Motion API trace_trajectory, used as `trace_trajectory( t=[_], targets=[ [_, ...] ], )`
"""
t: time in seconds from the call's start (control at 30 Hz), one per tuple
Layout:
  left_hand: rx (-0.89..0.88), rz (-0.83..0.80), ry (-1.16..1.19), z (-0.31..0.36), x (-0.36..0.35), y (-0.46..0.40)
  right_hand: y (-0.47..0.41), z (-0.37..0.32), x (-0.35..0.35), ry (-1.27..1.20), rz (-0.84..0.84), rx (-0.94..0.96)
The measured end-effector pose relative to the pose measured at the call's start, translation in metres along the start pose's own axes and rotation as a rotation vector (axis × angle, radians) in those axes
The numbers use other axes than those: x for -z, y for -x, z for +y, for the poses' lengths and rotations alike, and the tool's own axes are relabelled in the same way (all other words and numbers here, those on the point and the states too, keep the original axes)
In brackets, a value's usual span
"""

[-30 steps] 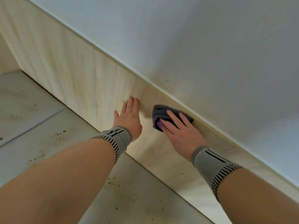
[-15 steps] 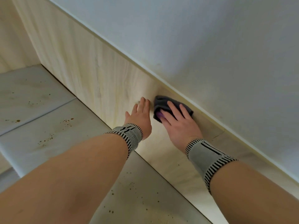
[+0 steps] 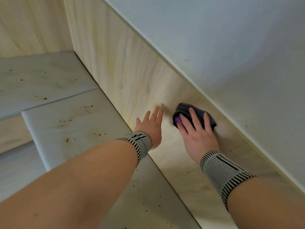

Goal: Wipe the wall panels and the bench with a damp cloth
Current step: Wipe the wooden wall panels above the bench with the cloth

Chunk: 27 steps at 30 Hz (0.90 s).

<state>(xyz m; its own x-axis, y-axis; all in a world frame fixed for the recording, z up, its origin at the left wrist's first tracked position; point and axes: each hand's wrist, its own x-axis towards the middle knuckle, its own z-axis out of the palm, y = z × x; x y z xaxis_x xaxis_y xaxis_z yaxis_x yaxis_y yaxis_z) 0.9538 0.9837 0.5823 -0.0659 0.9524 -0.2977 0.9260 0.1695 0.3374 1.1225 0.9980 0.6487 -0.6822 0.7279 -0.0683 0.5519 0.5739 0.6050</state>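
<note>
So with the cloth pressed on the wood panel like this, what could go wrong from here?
1. The cloth is bunched small under the right hand, so strokes may leave unwiped strips on the wall panel.
2. The bench carries brown specks; they look untouched and could be missed.
3. The left hand braced on the panel may leave prints.

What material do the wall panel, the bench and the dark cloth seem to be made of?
Wall panel: probably pale wood or wood-look laminate, matt, with vertical grain lines. Bench: perhaps grey padded vinyl, smooth, with rounded edges, a seam and brown spots. Cloth: soft dark fabric, bunched under the right hand.
</note>
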Motion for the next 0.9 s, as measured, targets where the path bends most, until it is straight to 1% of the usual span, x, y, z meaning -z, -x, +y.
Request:
trace_trajectory(
  t=[0.13, 0.3, 0.4, 0.53, 0.57, 0.63, 0.7, 0.77, 0.83, 0.9],
  targets=[
    [0.056, 0.013, 0.021, -0.024, 0.004, -0.013, -0.049, -0.004, 0.013, 0.075, -0.005, 0.083],
    [0.085, -0.017, 0.006, -0.042, -0.004, -0.032, -0.108, -0.021, 0.020, 0.147, -0.097, 0.111],
    [0.090, -0.049, 0.014, -0.048, -0.026, -0.042, -0.100, -0.034, 0.000, 0.121, -0.127, 0.155],
    [0.068, -0.109, 0.057, -0.049, -0.050, -0.045, -0.059, -0.046, -0.037, 0.100, -0.329, 0.360],
    [0.064, -0.116, 0.065, -0.049, -0.053, -0.046, -0.058, -0.046, -0.039, 0.108, -0.347, 0.385],
    [0.060, -0.112, 0.083, -0.050, -0.053, -0.049, -0.074, -0.045, -0.033, 0.105, -0.292, 0.357],
    [0.062, -0.084, 0.100, -0.049, -0.050, -0.058, -0.100, -0.042, -0.019, 0.103, -0.178, 0.251],
    [0.062, -0.060, 0.105, -0.045, -0.046, -0.070, -0.124, -0.037, -0.003, 0.129, -0.114, 0.176],
    [0.070, -0.044, 0.108, -0.043, -0.043, -0.080, -0.132, -0.036, 0.003, 0.150, -0.116, 0.174],
    [0.079, -0.036, 0.111, -0.042, -0.046, -0.083, -0.124, -0.043, -0.007, 0.115, -0.143, 0.214]
  ],
)
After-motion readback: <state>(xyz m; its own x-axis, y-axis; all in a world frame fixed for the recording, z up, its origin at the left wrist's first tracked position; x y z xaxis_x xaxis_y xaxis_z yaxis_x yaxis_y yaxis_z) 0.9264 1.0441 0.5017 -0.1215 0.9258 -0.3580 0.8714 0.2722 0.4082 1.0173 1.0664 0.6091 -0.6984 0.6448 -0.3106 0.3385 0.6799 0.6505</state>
